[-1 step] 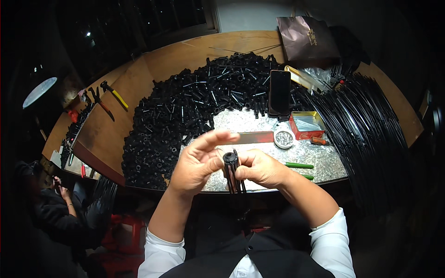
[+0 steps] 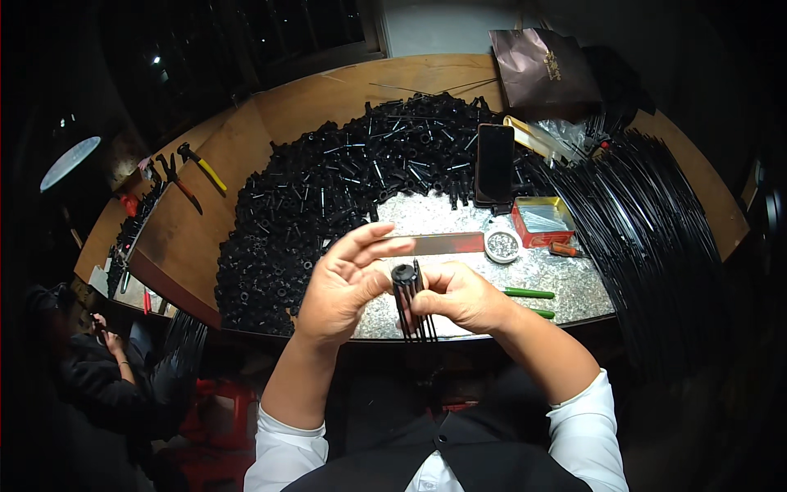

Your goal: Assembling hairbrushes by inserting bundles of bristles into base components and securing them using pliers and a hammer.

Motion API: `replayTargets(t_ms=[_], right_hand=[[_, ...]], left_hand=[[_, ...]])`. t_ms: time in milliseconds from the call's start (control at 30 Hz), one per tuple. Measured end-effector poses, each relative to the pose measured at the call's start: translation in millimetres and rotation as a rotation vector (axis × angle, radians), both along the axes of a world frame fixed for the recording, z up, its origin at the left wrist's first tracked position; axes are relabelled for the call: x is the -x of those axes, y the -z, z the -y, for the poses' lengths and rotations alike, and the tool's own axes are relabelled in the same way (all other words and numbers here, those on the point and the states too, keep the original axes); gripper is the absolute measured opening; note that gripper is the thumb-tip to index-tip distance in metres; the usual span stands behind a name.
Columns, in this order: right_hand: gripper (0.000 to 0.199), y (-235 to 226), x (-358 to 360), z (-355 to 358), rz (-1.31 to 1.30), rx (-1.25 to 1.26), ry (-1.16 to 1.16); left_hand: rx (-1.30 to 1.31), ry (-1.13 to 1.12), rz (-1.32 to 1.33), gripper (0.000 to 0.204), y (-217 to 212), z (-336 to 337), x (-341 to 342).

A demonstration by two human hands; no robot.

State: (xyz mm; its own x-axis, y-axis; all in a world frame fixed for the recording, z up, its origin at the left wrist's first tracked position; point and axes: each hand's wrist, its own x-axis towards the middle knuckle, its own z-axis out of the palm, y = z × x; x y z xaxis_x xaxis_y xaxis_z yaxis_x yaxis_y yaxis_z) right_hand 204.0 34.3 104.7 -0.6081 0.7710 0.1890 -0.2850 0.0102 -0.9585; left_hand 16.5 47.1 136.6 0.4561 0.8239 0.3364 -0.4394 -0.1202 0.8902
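Fingers of the right hand (image 2: 463,297) clench a black plastic hub (image 2: 404,275) with thin stiff ribs at frame centre, above the bench (image 2: 311,107) edge, while the left hand (image 2: 340,287) pinches its cap; light, likely best gripped at the hub.

The curved wooden table (image 2: 287,107) holds a big pile of small black tubes (image 2: 328,205) beyond the fingers (image 2: 369,242), maybe plastic, and long black rods (image 2: 648,221) to their right.
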Motion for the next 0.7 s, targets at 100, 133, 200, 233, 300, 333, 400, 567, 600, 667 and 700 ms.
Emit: replayTargets(t_ms=[100, 133, 200, 233, 300, 333, 400, 567, 600, 667, 700], right_hand=[[0.009, -2.9, 12.7, 5.4, 0.045, -0.171, 0.258], [0.009, -6.2, 14.7, 8.6, 0.171, -0.321, 0.386], [0.022, -1.0, 24.0, 9.7, 0.270, -0.587, 0.600], [0.022, 0.1, 24.5, 10.4, 0.268, -0.586, 0.598], [0.020, -1.1, 27.0, 12.3, 0.363, -0.787, 0.665], [0.016, -5.2, 27.1, 16.6, 0.374, -0.712, 0.605], [0.015, 0.2, 27.5, 18.6, 0.276, -0.649, 0.557], [0.023, 8.2, 23.1, 15.6, 0.195, -0.287, 0.376], [0.026, 9.1, 23.4, 14.7, 0.150, -0.229, 0.358], [0.025, 12.2, 25.1, 13.6, 0.160, -0.225, 0.374], [0.024, 14.2, 26.3, 13.3, 0.170, -0.220, 0.391]], left_hand=[[-0.048, -0.123, -0.164, 0.038, 1.2, 3.4, 12.2], [-0.118, -0.207, -0.231, 0.036, -1.3, 11.5, 8.5], [-0.225, -0.405, -0.365, 0.030, -4.4, 21.2, 0.8], [-0.225, -0.406, -0.367, 0.030, -5.8, 22.6, 1.6], [-0.433, -0.490, -0.578, 0.028, -7.8, 24.8, 5.6], [-0.506, -0.539, -0.563, 0.025, -5.9, 24.1, 6.0], [-0.539, -0.503, -0.591, 0.025, -4.5, 22.2, 13.6], [-0.632, -0.313, -0.637, 0.024, -10.0, 21.2, 24.6], [-0.646, -0.288, -0.633, 0.024, -10.3, 22.4, 26.2], [-0.650, -0.315, -0.659, 0.026, -8.1, 27.7, 23.9], [-0.655, -0.343, -0.684, 0.027, -5.4, 31.1, 21.3]])
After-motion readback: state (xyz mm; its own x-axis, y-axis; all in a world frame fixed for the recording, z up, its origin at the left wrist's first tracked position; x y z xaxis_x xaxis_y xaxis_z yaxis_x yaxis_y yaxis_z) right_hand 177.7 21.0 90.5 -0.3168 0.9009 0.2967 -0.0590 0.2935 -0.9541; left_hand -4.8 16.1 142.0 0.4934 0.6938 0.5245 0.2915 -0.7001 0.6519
